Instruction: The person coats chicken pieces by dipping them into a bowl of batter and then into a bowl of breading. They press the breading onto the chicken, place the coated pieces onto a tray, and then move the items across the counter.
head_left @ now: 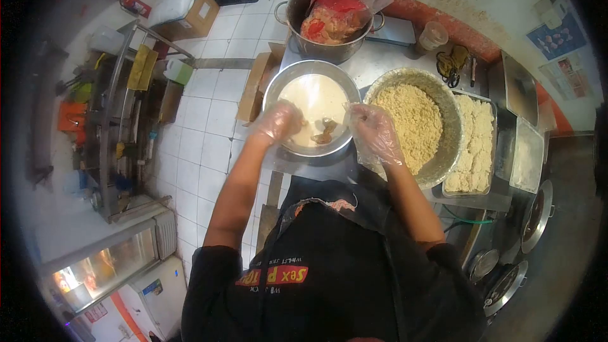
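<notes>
A metal bowl (273, 82) holds pale, creamy batter (313, 96). Several brownish, coated pieces (325, 132) lie partly sunk near its front side. My left hand (280, 123), in a clear plastic glove, is over the bowl's left rim; its fingers are blurred. Between this bowl and a larger metal bowl (451, 133) of coarse yellowish crumbs (408, 120) is my right hand (378, 134), also gloved. Its fingers are curled together near the batter bowl's right rim, and whatever they hold, if anything, is hidden.
Right of the crumbs, a tray (486, 185) holds rows of crumb-coated pieces (472, 142). Behind the batter stands a large pot (304, 38) with a plastic bag of raw-looking meat (332, 22). A cardboard box (256, 88) is at the left, with a metal rack (120, 120) beyond.
</notes>
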`<state>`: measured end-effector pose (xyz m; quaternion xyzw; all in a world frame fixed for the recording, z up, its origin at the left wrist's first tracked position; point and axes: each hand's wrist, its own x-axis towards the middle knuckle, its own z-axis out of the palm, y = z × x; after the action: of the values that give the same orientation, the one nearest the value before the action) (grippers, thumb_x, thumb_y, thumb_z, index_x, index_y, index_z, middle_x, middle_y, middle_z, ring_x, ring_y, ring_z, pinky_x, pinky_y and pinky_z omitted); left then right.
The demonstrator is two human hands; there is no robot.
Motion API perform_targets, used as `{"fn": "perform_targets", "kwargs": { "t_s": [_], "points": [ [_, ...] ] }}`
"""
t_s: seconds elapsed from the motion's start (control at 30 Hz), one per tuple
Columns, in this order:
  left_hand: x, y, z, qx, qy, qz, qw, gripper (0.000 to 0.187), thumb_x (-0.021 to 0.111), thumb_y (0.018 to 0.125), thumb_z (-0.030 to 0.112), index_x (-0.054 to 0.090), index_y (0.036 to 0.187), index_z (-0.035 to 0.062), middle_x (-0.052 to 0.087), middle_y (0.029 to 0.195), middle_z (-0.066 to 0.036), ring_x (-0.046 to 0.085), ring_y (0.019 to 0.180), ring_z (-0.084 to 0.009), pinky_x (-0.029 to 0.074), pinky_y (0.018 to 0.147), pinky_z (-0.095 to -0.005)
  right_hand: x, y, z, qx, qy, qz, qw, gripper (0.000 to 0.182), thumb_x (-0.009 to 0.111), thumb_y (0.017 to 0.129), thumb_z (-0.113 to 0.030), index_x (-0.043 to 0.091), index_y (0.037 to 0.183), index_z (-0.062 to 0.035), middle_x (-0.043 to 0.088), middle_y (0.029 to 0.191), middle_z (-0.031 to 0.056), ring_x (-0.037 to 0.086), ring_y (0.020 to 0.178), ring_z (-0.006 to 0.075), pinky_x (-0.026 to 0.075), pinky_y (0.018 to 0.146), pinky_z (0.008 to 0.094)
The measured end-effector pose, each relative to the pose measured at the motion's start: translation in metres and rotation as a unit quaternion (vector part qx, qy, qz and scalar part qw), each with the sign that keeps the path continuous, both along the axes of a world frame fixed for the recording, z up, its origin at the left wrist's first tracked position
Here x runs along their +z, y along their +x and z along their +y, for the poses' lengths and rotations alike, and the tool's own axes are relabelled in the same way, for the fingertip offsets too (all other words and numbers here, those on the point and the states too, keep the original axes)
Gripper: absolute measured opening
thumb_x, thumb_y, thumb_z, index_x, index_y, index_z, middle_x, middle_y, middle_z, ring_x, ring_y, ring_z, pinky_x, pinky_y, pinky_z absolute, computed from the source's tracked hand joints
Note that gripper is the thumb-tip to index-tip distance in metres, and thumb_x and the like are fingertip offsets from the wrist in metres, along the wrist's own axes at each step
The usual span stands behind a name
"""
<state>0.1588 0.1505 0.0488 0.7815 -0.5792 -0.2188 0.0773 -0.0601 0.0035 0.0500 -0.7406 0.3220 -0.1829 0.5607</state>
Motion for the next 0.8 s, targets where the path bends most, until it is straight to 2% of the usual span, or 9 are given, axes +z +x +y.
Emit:
{"fn": "perform_targets", "kwargs": {
  "t_s": [0.13, 0.27, 0.37, 0.43, 0.47, 0.53, 0.6, 0.73, 0.8],
  "points": [
    [0.060, 0.020, -0.003, 0.036, -0.038, 0.135, 0.989, 0.030, 0.069, 0.077, 0.027, 0.071, 0.094, 0.0027, 0.069, 0.086, -0.016, 0.066, 0.079, -0.0287, 0.051, 0.074, -0.0369, 0.004, -0.004, -0.005, 0.000, -0.017, 0.016, 1.000, 0.032, 0.057, 0.075, -0.006, 0.068, 0.105, -0.0029, 0.067, 0.105, 0.0152, 0.064, 0.098, 0.0256, 0.048, 0.089, 0.0356],
    [0.071, 0.025, -0.017, 0.099, 0.010, 0.264, 0.960, 0.030, 0.068, 0.077, 0.026, 0.071, 0.096, 0.0024, 0.069, 0.086, -0.017, 0.067, 0.080, -0.0263, 0.051, 0.076, -0.0356, -0.004, -0.013, -0.011, -0.019, -0.004, -0.006, 1.000, 0.032, 0.057, 0.076, -0.008, 0.068, 0.106, -0.0024, 0.066, 0.106, 0.0164, 0.063, 0.099, 0.0266, 0.048, 0.090, 0.0360],
    [0.027, 0.033, -0.033, 0.059, 0.020, 0.188, 0.980, 0.030, 0.066, 0.079, 0.027, 0.072, 0.096, 0.0033, 0.069, 0.086, -0.017, 0.066, 0.080, -0.0286, 0.051, 0.077, -0.0369, -0.004, -0.020, -0.014, -0.025, 0.001, -0.004, 1.000, 0.032, 0.057, 0.076, -0.008, 0.067, 0.106, -0.0015, 0.066, 0.106, 0.0170, 0.063, 0.100, 0.0271, 0.048, 0.090, 0.0363],
    [-0.025, 0.042, -0.041, 0.029, -0.054, -0.013, 0.998, 0.029, 0.064, 0.081, 0.030, 0.073, 0.091, 0.0048, 0.069, 0.084, -0.017, 0.065, 0.080, -0.0320, 0.051, 0.076, -0.0400, -0.004, -0.024, -0.016, -0.029, 0.010, -0.002, 1.000, 0.033, 0.058, 0.076, -0.008, 0.067, 0.107, -0.0010, 0.066, 0.106, 0.0170, 0.063, 0.100, 0.0272, 0.048, 0.090, 0.0365],
    [-0.032, 0.041, -0.046, 0.024, -0.055, -0.014, 0.998, 0.029, 0.064, 0.081, 0.030, 0.073, 0.091, 0.0048, 0.069, 0.084, -0.017, 0.065, 0.080, -0.0320, 0.051, 0.076, -0.0400, -0.005, -0.027, -0.017, -0.026, -0.015, 0.009, 1.000, 0.033, 0.058, 0.076, -0.008, 0.067, 0.107, -0.0005, 0.067, 0.105, 0.0168, 0.063, 0.100, 0.0270, 0.049, 0.090, 0.0365],
    [-0.046, 0.042, -0.055, 0.061, -0.026, -0.142, 0.988, 0.032, 0.063, 0.082, 0.036, 0.073, 0.086, 0.0066, 0.069, 0.084, -0.016, 0.065, 0.082, -0.0336, 0.051, 0.076, -0.0426, -0.005, -0.032, -0.019, -0.026, -0.040, 0.020, 0.999, 0.033, 0.058, 0.076, -0.007, 0.067, 0.107, -0.0001, 0.067, 0.105, 0.0165, 0.063, 0.100, 0.0267, 0.049, 0.089, 0.0364],
    [-0.075, 0.054, -0.056, 0.045, -0.035, -0.194, 0.979, 0.033, 0.063, 0.081, 0.038, 0.073, 0.084, 0.0071, 0.069, 0.084, -0.015, 0.065, 0.081, -0.0330, 0.051, 0.075, -0.0425, -0.003, -0.036, -0.018, -0.044, -0.035, 0.018, 0.998, 0.032, 0.059, 0.076, -0.008, 0.067, 0.107, 0.0001, 0.067, 0.104, 0.0160, 0.064, 0.099, 0.0262, 0.049, 0.088, 0.0362],
    [-0.064, 0.048, -0.057, -0.009, -0.001, -0.305, 0.952, 0.035, 0.060, 0.083, 0.039, 0.073, 0.083, 0.0073, 0.069, 0.085, -0.014, 0.066, 0.080, -0.0310, 0.052, 0.074, -0.0416, -0.004, -0.043, -0.019, -0.057, -0.009, 0.015, 0.998, 0.033, 0.059, 0.076, -0.008, 0.067, 0.107, 0.0006, 0.067, 0.104, 0.0164, 0.064, 0.099, 0.0258, 0.049, 0.087, 0.0353],
    [-0.087, 0.060, -0.056, -0.001, -0.008, -0.282, 0.959, 0.033, 0.060, 0.083, 0.038, 0.074, 0.084, 0.0083, 0.069, 0.085, -0.013, 0.066, 0.081, -0.0311, 0.052, 0.074, -0.0414, -0.005, -0.044, -0.019, -0.071, -0.006, -0.010, 0.997, 0.033, 0.060, 0.076, -0.007, 0.066, 0.107, 0.0011, 0.067, 0.104, 0.0166, 0.064, 0.098, 0.0251, 0.050, 0.086, 0.0347]
  ]
}}
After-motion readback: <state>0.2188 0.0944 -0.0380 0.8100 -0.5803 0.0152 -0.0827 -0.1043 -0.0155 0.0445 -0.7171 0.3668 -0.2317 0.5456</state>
